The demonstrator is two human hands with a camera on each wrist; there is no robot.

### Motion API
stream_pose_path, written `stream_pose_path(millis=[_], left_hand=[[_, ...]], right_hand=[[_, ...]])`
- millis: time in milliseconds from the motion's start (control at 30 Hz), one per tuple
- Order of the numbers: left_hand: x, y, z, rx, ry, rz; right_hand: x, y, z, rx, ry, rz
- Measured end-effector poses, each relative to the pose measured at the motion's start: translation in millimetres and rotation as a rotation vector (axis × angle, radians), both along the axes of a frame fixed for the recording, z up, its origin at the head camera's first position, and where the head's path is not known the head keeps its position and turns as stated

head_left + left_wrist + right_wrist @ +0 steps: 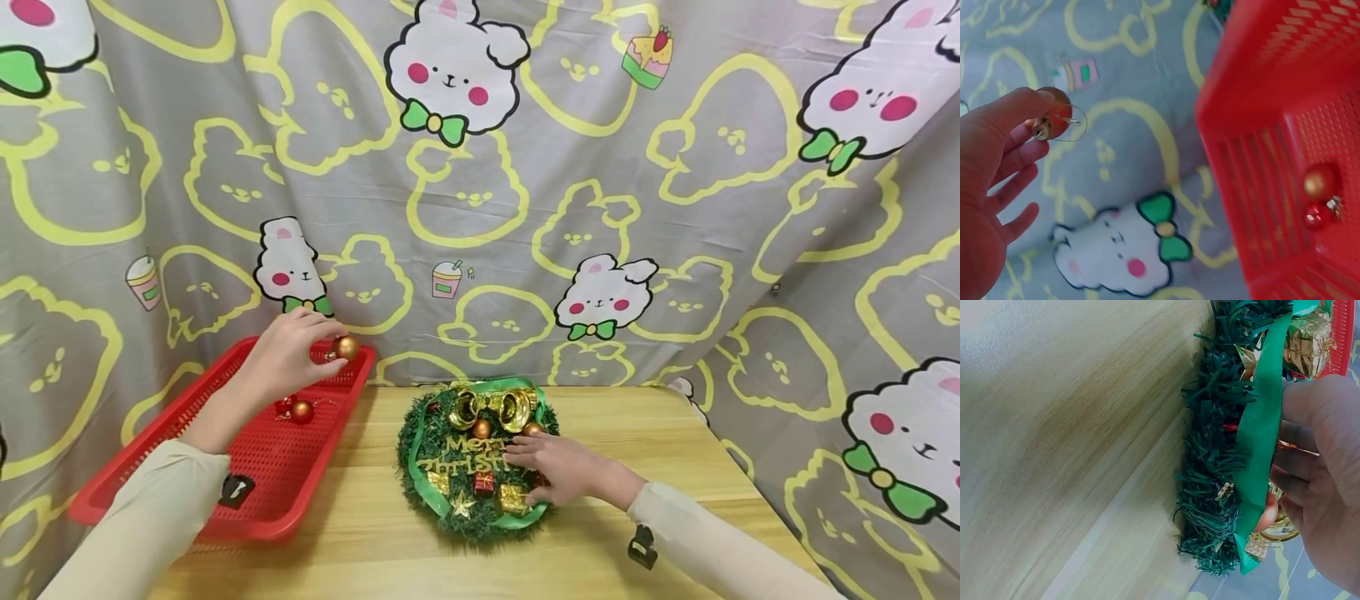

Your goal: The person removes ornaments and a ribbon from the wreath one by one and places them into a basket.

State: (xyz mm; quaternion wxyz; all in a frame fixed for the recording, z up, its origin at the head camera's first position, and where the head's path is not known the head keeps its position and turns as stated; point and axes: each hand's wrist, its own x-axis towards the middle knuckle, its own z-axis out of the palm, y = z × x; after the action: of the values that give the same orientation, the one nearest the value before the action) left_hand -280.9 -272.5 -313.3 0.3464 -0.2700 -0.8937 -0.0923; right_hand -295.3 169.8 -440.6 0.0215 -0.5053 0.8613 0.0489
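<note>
Over the far end of the red basket, my left hand pinches a gold ball ornament between thumb and fingertips. A thin wire loop trails from the ornament in the left wrist view. My right hand rests on the right side of a green Christmas wreath, fingers fairly straight across it. Gold bells, a gold "Merry Christmas" sign, small gift boxes, a gold star and green ribbon decorate the wreath. What lies under the right fingertips is hidden.
Inside the basket lie another gold ball and a shiny red ball. The wooden table carries basket and wreath. A patterned curtain hangs behind it and at the right. Black devices sit by both wrists.
</note>
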Motion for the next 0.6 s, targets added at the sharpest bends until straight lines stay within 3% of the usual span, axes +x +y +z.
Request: stream_pose_path(millis=[233,600], left_hand=[[-9.8,-31.6,-14.9,0.087,0.045,0.068],[-22.7,-73.3,-42.8,0.205,-0.040,0.252]], right_hand=[[1.9,-0.3,0.8,0.001,-0.012,-0.005],[0.1,-0.2,1.1,0.001,-0.021,0.000]])
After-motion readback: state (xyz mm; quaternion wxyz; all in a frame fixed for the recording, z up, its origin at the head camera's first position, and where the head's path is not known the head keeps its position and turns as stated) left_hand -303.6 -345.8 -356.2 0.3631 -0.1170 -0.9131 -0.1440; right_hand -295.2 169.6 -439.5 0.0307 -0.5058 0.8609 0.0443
